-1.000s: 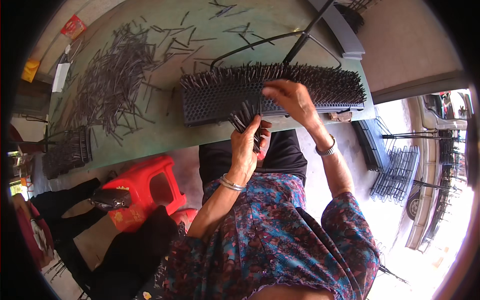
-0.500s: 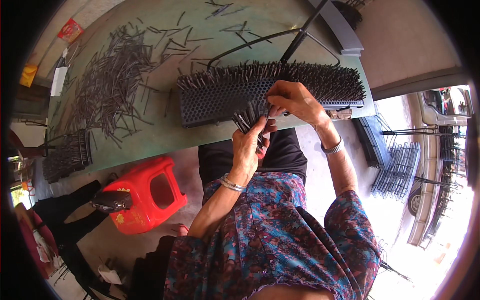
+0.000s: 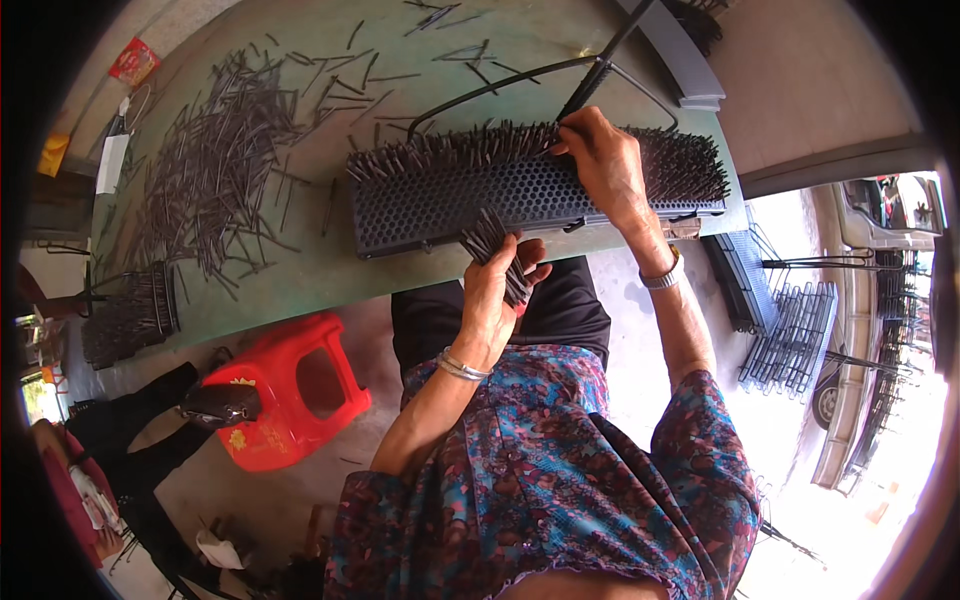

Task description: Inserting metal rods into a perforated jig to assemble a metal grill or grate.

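Observation:
My left hand (image 3: 490, 290) is closed around a bundle of thin dark rods (image 3: 486, 238), just below the front edge of a perforated rack (image 3: 430, 210). This long dark rack lies on the green table, its near part showing rows of bare round holes. Upright rods (image 3: 440, 153) fill its far part in a dense, brush-like band. Over that band, near the middle, my right hand (image 3: 608, 165) pinches a thin dark rod, mostly hidden by the fingers. A black wire handle (image 3: 490, 88) arches behind the rack.
Loose rods form a big pile (image 3: 215, 170) on the left of the green table (image 3: 320, 265). Another rod-filled rack (image 3: 130, 315) sits at its left corner. A red plastic stool (image 3: 290, 400) stands below, with a person's dark-clothed legs (image 3: 140, 415) beside it. Wire racks (image 3: 790, 340) are stacked at right.
My right hand has moved from beside the bundle, up and right, to the band of upright rods. My left hand stays nearly in place with the bundle.

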Available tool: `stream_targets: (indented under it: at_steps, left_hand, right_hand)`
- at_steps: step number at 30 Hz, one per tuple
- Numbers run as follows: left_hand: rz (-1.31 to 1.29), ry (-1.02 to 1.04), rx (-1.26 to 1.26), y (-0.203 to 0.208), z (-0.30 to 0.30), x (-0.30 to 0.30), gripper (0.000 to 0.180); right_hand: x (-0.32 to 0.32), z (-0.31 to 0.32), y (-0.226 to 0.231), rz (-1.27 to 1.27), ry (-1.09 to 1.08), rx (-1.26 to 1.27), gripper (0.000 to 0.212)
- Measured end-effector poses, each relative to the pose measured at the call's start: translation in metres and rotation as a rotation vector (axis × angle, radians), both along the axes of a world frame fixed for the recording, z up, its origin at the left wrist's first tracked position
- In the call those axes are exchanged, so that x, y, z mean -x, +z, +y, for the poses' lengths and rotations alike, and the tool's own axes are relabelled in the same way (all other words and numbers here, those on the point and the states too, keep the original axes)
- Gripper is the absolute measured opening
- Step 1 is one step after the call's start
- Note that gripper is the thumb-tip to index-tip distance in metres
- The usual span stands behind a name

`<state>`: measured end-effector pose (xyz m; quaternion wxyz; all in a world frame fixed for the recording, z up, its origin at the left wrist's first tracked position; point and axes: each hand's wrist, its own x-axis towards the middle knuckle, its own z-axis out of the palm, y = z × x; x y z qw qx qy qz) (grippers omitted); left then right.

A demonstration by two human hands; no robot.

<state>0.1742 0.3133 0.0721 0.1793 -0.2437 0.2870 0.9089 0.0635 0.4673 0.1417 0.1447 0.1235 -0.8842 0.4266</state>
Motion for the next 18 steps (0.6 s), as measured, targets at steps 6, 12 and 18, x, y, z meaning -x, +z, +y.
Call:
stream_targets:
  at_steps: [6,12,18]
  left_hand:
    - [-0.005,-0.024,0.009,0.0051,-0.0027,0.0002,0.021]
    - [0.093,-0.044,-0.01,0.0025,-0.0034,-0.0006,0.022]
    - [0.075,-0.058,0.039,0.0084,-0.0049,0.0,0.022]
  right_hand:
    - [0.0032,0.0029,0.0054,-0.015,0.083,-0.017,0.006]
    - [0.0066,0.0023,0.002,0.007,0.089,-0.043,0.007]
    - [0.008,0.0023,0.0008,0.002,0.105,-0.016,0.006]
